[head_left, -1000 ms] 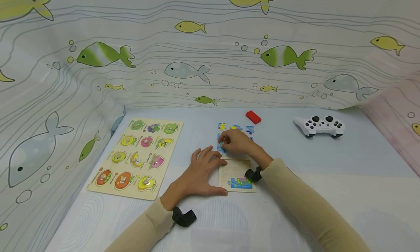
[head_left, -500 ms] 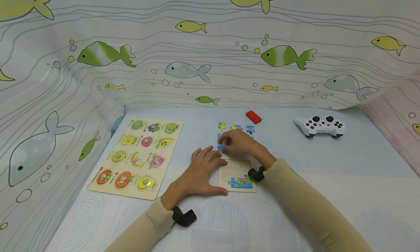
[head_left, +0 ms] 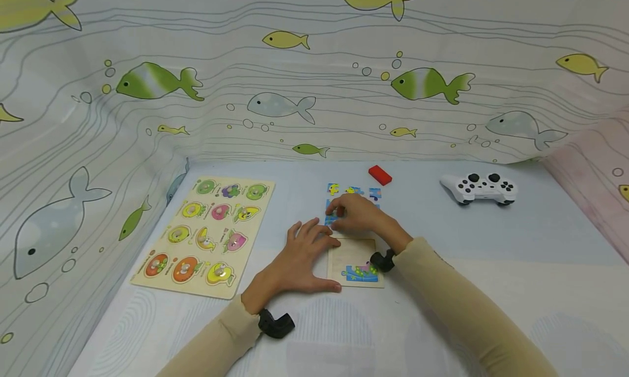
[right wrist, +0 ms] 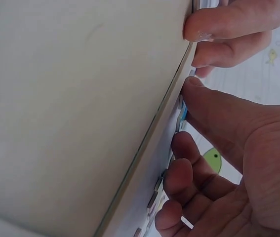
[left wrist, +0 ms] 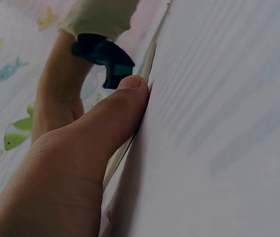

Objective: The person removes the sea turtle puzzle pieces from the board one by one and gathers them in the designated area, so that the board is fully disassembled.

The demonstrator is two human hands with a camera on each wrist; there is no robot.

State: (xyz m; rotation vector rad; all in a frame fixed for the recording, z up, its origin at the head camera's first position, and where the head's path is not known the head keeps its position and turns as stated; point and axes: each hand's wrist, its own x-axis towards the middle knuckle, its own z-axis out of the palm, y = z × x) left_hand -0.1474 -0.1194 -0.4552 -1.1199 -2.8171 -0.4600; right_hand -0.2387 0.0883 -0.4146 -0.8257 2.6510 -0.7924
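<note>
A small wooden puzzle tray (head_left: 350, 251) lies in front of the person, with joined blue and green jigsaw pieces (head_left: 361, 273) in its lower right corner. The left hand (head_left: 307, 259) rests spread along the tray's left side; its index fingertip is at the top left corner and its thumb near the lower left one. Just beyond the tray, the right hand (head_left: 358, 212) has its thumb and curled fingers around a blue jigsaw piece (right wrist: 182, 116) lying flat. Other loose pieces (head_left: 375, 193) lie behind that hand, which partly hides them.
A wooden fruit puzzle board (head_left: 203, 238) with knobbed pieces lies on the left. A red block (head_left: 380, 175) sits behind the loose pieces, and a white game controller (head_left: 479, 189) is at the back right. Fish-patterned sheeting (head_left: 344, 115) rises behind and at the sides.
The right hand and wrist shift very slightly, while its fingers stay at the blue piece. The left hand and the tray keep their places.
</note>
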